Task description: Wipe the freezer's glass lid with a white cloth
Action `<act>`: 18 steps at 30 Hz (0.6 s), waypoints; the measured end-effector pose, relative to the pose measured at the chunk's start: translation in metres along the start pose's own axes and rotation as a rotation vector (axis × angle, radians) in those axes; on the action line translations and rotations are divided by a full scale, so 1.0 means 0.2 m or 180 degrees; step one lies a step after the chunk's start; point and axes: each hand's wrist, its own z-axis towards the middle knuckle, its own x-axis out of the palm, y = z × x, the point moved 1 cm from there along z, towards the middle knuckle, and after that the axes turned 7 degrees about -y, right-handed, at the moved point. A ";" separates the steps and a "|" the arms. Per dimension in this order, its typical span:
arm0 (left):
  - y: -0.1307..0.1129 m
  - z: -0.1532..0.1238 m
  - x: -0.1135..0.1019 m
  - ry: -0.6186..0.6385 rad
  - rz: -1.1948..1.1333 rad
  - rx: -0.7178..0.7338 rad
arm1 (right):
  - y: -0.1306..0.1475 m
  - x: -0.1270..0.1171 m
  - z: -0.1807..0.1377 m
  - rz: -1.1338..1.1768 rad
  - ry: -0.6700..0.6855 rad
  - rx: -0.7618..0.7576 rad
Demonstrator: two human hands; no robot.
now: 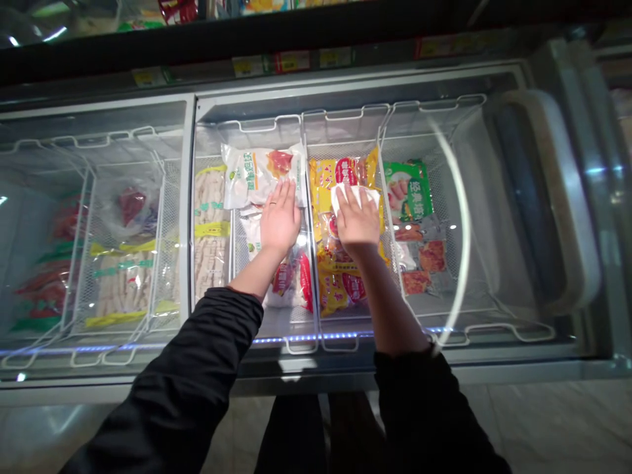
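Note:
Both my arms reach down into an open chest freezer. My left hand lies flat, fingers stretched out, on a white frozen-food bag in a wire basket. My right hand presses its fingers on a small white packet that rests on yellow bags in the neighbouring basket. Whether the right hand grips the packet or only rests on it is unclear. More red-and-white bags lie below my left wrist.
A green bag and red meat packs fill the right basket. Pale stick-shaped packs sit left. A closed glass lid covers baskets further left. The slid-back lid is at right. Price labels line the shelf above.

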 end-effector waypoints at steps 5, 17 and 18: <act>0.01 0.01 0.01 -0.0039 -0.0031 -0.0004 | 0.05 -0.06 -0.10 0.0098 0.0071 -0.0456; 0.02 0.01 0.02 -0.0086 -0.0067 0.0002 | -0.04 -0.02 0.08 0.0191 -0.0104 -0.0104; 0.02 0.01 0.02 -0.0087 -0.0056 0.0008 | 0.00 -0.01 0.10 0.0179 -0.0024 -0.0246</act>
